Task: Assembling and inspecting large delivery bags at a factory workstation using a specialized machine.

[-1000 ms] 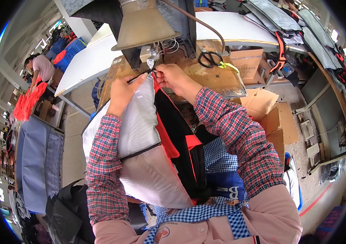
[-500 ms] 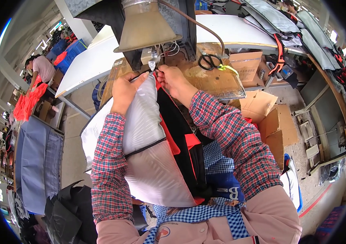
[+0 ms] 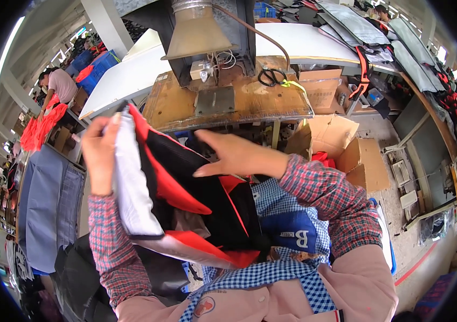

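Note:
A large sewn fabric piece (image 3: 134, 188), white on one side with black mesh and red-orange panels on the other, stands tilted over my lap. My left hand (image 3: 99, 153) pinches its upper left edge between thumb and fingers. Over the black mesh, my right hand (image 3: 239, 154) is apart from that edge, thumb and fingers spread, holding nothing. Whether its fingertips touch the mesh I cannot tell. Beyond both hands stands a wooden worktable (image 3: 175, 102) with a metal plate (image 3: 215, 100) and a small machine head (image 3: 204, 71) beneath a funnel-shaped hood (image 3: 193, 35).
Black-handled scissors (image 3: 272, 77) with a yellow tie lie on the worktable. An open cardboard box (image 3: 365, 161) stands at the right, a white table (image 3: 126, 80) at the far left. Dark sheets (image 3: 78, 282) lie at the lower left. A person (image 3: 59, 88) bends over red-orange fabric at far left.
The fabric piece has come away from the machine head toward me and left, turning its black and red-orange side into view. My right hand has let go of its edge; my left still holds.

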{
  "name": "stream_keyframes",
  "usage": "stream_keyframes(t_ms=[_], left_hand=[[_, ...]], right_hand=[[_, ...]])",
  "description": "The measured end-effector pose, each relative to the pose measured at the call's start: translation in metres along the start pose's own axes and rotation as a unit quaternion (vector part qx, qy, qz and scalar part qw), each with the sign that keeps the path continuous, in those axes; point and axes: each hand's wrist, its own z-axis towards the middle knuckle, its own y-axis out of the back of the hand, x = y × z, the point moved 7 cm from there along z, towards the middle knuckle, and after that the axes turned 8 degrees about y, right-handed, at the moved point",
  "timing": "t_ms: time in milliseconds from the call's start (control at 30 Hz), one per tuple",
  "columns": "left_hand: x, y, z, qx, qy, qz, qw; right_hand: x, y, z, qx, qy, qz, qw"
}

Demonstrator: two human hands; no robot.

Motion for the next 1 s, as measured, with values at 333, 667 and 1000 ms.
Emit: stream_keyframes(t_ms=[333, 667, 1000], left_hand=[[-0.211, 0.124, -0.077, -0.057, -0.139, 0.055, 0.987], [-0.055, 0.007, -0.134, 0.378, 0.186, 0.03, 0.907], [0.055, -0.129, -0.208, 0.447, 0.389, -0.082, 0.801]], right_hand=[[0.124, 0.075, 0.001, -0.242, 0.129, 0.1, 0.956], [0.045, 0.215, -0.156, -0.326, 0.022, 0.188, 0.926], [0.099, 0.16, -0.294, -0.156, 0.009, 0.188, 0.97]])
